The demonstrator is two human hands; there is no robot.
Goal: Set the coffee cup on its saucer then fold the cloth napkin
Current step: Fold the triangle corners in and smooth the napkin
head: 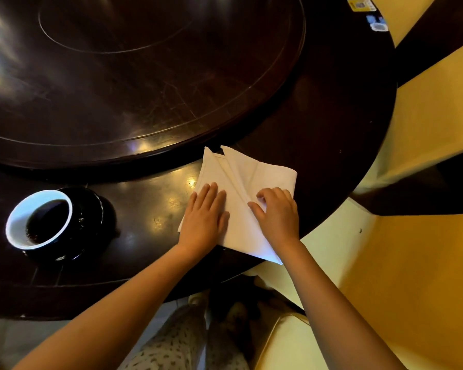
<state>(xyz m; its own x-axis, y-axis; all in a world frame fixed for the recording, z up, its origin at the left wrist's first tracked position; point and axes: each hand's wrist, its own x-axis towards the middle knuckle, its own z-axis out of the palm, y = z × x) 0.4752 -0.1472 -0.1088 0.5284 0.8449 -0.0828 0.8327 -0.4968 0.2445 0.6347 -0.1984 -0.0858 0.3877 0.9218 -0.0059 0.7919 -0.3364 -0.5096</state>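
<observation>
A white cloth napkin (265, 174) lies partly folded near the table's front right edge, two flaps meeting along a diagonal crease. My left hand (205, 217) rests flat on its left flap, fingers together. My right hand (277, 212) sits on the right flap with fingers curled, pinching a fold of the cloth. Far to the left, a coffee cup (39, 218), black outside and white inside with dark coffee in it, stands on a black saucer (91, 209).
The dark wooden table (150, 217) carries a large raised turntable (145, 76) behind the napkin. Chairs in yellow covers (425, 236) stand close at the right. Small blue and yellow items (376, 22) lie at the far right edge.
</observation>
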